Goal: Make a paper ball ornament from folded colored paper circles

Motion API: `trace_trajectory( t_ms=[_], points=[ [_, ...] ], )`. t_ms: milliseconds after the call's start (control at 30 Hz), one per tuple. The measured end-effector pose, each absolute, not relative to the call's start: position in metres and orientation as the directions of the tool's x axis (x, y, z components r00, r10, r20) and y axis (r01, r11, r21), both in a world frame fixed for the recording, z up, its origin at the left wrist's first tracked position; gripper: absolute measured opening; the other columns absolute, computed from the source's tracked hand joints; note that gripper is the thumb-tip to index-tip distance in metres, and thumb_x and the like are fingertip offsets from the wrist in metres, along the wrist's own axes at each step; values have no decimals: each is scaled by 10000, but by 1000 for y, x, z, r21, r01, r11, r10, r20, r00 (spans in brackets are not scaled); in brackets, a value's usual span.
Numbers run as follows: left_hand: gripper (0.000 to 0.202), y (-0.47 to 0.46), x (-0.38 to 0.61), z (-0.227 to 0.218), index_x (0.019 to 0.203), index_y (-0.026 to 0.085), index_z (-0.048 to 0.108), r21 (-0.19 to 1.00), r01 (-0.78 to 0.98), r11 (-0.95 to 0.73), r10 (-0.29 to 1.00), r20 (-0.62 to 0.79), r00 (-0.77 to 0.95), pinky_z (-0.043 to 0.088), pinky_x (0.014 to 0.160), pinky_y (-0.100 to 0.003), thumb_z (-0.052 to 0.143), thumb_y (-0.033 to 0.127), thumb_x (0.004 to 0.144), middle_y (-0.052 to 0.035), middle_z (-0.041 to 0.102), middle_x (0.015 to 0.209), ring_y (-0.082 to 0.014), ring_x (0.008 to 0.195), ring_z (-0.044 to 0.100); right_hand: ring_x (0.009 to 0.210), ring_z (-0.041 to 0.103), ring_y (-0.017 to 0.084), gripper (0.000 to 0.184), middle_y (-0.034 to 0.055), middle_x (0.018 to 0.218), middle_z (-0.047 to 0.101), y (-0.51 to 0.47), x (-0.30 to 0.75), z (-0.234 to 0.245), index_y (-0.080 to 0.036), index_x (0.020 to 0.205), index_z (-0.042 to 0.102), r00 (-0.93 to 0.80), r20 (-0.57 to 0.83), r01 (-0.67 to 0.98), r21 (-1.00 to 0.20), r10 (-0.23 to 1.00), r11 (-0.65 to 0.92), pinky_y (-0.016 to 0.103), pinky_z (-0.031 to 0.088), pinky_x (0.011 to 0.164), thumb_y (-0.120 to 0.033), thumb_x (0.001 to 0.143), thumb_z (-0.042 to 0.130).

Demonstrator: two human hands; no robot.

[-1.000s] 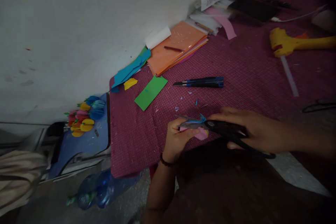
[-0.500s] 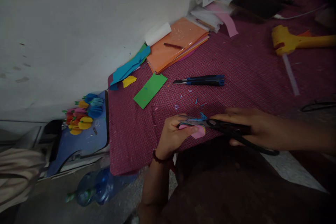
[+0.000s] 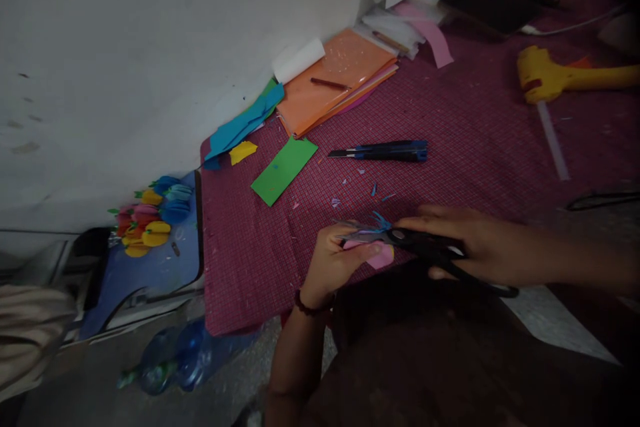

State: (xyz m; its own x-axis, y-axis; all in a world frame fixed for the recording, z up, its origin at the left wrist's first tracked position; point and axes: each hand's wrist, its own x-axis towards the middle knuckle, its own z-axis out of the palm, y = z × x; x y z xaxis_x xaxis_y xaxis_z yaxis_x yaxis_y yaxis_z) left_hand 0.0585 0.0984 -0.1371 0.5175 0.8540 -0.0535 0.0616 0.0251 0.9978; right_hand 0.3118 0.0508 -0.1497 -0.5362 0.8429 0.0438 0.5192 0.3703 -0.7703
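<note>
My left hand (image 3: 333,260) pinches a small pink piece (image 3: 381,257), paper or foam sheet, near the table's front edge. My right hand (image 3: 463,243) is wrapped round the handles of black-handled scissors (image 3: 425,250). Their blades lie along the upper edge of the pink piece, close to my left fingers. Thin blue strips (image 3: 382,221) stick up beside the blades. Just beyond my hands, small paper scraps (image 3: 336,202) are scattered on the red checked cloth (image 3: 245,240). A utility knife (image 3: 383,151) with its blade out lies farther back.
A green sheet (image 3: 284,170), a yellow scrap (image 3: 243,153), blue sheets (image 3: 245,121) and an orange stack (image 3: 320,103) lie along the wall side. A yellow glue gun (image 3: 537,77) is at right. Colourful paper ornaments (image 3: 155,223) rest on a blue surface at left; plastic bottles (image 3: 175,357) lie below.
The scissor handles have drawn closer together as my right hand closed, and the blue strips stand more upright. The view has shifted slightly.
</note>
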Motion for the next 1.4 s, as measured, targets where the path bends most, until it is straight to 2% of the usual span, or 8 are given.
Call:
trace_trajectory(
  t_ms=[233,367,467,600,767,1100,1267,1400],
  points=[
    [171,105,53,-131,808,174,792,983,183,17,867,-106,487,468,658,-243,796,337,753,-22,723,734,-134,672,607,1105,672,279,520,106,1227,696,62,308,-151,-237,1374,603,-544,18,473,-819,839,325,411,542,950,-445,897,604],
    [171,110,47,-126,828,175,797,975,220,31,854,-140,501,479,674,-251,777,336,775,-33,747,764,-147,690,635,1119,664,277,551,90,1254,684,74,308,-146,-257,1373,599,-562,-29,445,-853,826,273,405,538,956,-445,858,656],
    [141,111,44,-125,802,182,794,980,195,50,861,-141,489,481,666,-240,792,318,765,-26,746,758,-144,694,644,1165,638,291,624,87,1314,646,78,310,-137,-272,1410,556,-589,-71,428,-872,805,237,415,534,963,-420,820,696],
    [103,109,42,-130,768,199,783,991,98,92,877,-128,464,486,643,-211,828,282,727,-1,738,761,-119,679,642,1270,563,323,720,106,1389,585,77,311,-128,-268,1460,492,-641,-57,449,-837,765,314,473,464,1057,-395,789,719],
    [216,106,38,-140,816,211,786,985,-20,172,892,-147,427,521,691,-235,880,317,652,-10,748,820,-140,737,661,1309,528,344,714,102,1387,587,73,313,-132,-277,1444,514,-614,-41,481,-811,788,333,506,437,1083,-394,773,730],
    [223,107,42,-135,596,162,702,994,44,101,868,-110,485,425,598,-219,852,293,696,9,607,629,-100,619,538,1131,651,300,626,78,1222,693,75,307,-130,-276,1375,593,-607,47,451,-802,794,392,398,550,923,-392,777,734],
    [161,109,45,-133,746,171,772,986,80,144,859,-165,484,459,634,-234,834,317,718,-20,689,712,-125,663,594,1079,676,268,530,87,1189,706,74,304,-136,-242,1336,626,-591,29,427,-837,806,343,362,554,893,-427,842,679],
    [207,109,46,-130,789,172,775,983,111,144,866,-180,467,481,644,-238,837,351,705,-30,733,761,-143,686,626,1023,688,251,512,64,1161,714,76,305,-142,-256,1309,639,-573,-101,404,-898,814,174,349,563,861,-472,846,669]
  ],
)
